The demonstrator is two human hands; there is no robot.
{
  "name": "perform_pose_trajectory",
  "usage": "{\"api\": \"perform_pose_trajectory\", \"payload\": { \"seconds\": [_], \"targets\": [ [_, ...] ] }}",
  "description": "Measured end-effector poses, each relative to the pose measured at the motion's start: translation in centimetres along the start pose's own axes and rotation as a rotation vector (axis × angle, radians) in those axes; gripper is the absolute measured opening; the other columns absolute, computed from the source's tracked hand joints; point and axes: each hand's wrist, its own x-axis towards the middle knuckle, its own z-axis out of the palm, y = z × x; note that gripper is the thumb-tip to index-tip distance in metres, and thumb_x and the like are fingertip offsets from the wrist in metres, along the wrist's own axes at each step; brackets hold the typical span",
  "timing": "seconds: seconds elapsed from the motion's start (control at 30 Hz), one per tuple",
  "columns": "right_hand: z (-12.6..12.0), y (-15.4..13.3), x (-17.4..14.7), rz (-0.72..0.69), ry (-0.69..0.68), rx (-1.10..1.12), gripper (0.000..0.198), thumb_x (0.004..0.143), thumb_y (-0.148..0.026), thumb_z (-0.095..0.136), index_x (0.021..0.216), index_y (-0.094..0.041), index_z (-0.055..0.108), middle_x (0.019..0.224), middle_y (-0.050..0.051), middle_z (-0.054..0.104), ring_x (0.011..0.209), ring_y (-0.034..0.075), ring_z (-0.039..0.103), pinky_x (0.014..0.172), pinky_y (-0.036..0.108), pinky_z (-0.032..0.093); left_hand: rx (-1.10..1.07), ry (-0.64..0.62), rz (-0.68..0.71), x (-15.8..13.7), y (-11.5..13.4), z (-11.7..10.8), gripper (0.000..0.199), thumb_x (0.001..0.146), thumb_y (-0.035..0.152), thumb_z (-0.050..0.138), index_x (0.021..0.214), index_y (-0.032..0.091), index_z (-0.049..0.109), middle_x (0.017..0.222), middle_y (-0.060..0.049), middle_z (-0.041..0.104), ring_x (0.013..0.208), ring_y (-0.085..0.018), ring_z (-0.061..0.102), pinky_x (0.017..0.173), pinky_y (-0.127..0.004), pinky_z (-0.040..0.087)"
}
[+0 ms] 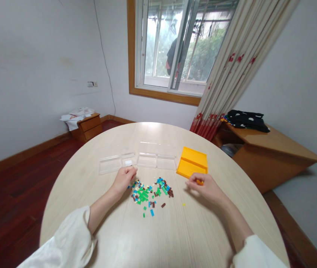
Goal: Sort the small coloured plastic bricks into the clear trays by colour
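Note:
My left hand [124,181] is closed, its fingers curled at the left edge of a pile of small building bricks [142,195] in green, blue, brown and cream. Whatever its fingers hold, if anything, is hidden. On the right, my right hand [205,186] is in a pinch at the near edge of an opened yellow plastic case [193,155]. Some yellow shows between its fingers; I cannot make out what the fingertips hold. A second cluster of bricks [164,188], mostly blue and brown, lies between my hands. One small yellow brick [183,204] lies apart, nearer to me.
Clear plastic trays [147,160] stand in a row beyond the bricks, one with a small white piece [128,163] inside. The round table [158,238] carries everything. Behind it are a window, a curtain [231,67], a small cabinet [91,126] and a wooden desk [254,139].

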Motion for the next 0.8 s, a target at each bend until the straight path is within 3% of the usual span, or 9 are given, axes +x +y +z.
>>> {"api": "perform_pose_trajectory", "payload": {
  "seconds": [0.07,0.13,0.3,0.4,0.5,0.7,0.8],
  "targets": [
    [0.2,-0.8,-0.6,0.043,-0.301,0.048,0.022,0.066,-0.037,0.066,0.070,-0.016,0.066,0.059,0.000,0.055,0.057,0.013,0.047,0.052,0.025,0.036,0.008,-0.001,0.000,0.0,0.0,0.0,0.036,0.063,0.046,0.046,0.043,0.021,0.031,0.043,0.006,0.028,0.044,-0.008,0.025,0.048,-0.023,0.021],
    [0.4,-1.2,-1.0,0.063,-0.466,0.028,0.020,0.061,-0.030,0.070,0.076,-0.016,0.069,0.060,-0.002,0.054,0.055,0.012,0.046,0.050,0.023,0.034,0.015,0.007,0.000,0.1,0.0,0.0,0.036,0.063,0.046,0.046,0.043,0.021,0.031,0.043,0.006,0.028,0.044,-0.008,0.025,0.048,-0.023,0.021],
    [0.5,-1.1,-1.0,0.074,-0.559,-0.080,0.007,0.062,-0.021,0.066,0.065,-0.016,0.067,0.058,-0.003,0.051,0.055,0.010,0.043,0.050,0.021,0.031,0.016,0.037,0.004,0.2,-0.1,-0.1,0.035,0.064,0.045,0.045,0.044,0.021,0.029,0.044,0.006,0.027,0.045,-0.008,0.024,0.048,-0.023,0.020],
    [0.6,-1.3,-0.9,0.101,-0.572,-0.090,0.008,0.065,-0.022,0.063,0.065,-0.014,0.065,0.059,-0.002,0.052,0.056,0.010,0.043,0.052,0.021,0.032,0.023,0.046,0.017,0.3,-0.2,-0.2,0.034,0.064,0.044,0.045,0.044,0.021,0.029,0.044,0.006,0.027,0.045,-0.008,0.024,0.048,-0.023,0.020],
    [0.9,-1.3,-0.7,0.061,-0.428,-0.071,0.014,0.072,-0.027,0.058,0.070,-0.014,0.063,0.065,0.000,0.056,0.060,0.012,0.047,0.055,0.022,0.036,0.029,0.057,0.024,0.3,-0.3,-0.2,0.034,0.065,0.044,0.044,0.045,0.021,0.029,0.045,0.006,0.026,0.046,-0.008,0.024,0.048,-0.023,0.020],
    [1.5,0.9,0.8,-0.116,0.259,-0.162,0.023,0.079,-0.037,0.049,0.073,-0.017,0.059,0.076,0.007,0.064,0.074,0.019,0.057,0.072,0.033,0.043,0.039,0.094,0.040,0.4,-0.4,-0.3,0.035,0.066,0.046,0.044,0.046,0.021,0.029,0.046,0.006,0.026,0.047,-0.008,0.024,0.049,-0.024,0.020],
    [1.3,2.5,1.3,-0.152,0.440,-0.255,0.027,0.079,-0.040,0.048,0.072,-0.017,0.060,0.074,0.008,0.065,0.071,0.021,0.058,0.071,0.036,0.043,0.040,0.097,0.038,0.4,-0.4,-0.3,0.036,0.066,0.046,0.044,0.046,0.021,0.028,0.046,0.006,0.026,0.047,-0.008,0.024,0.049,-0.024,0.021]
  ]
}}
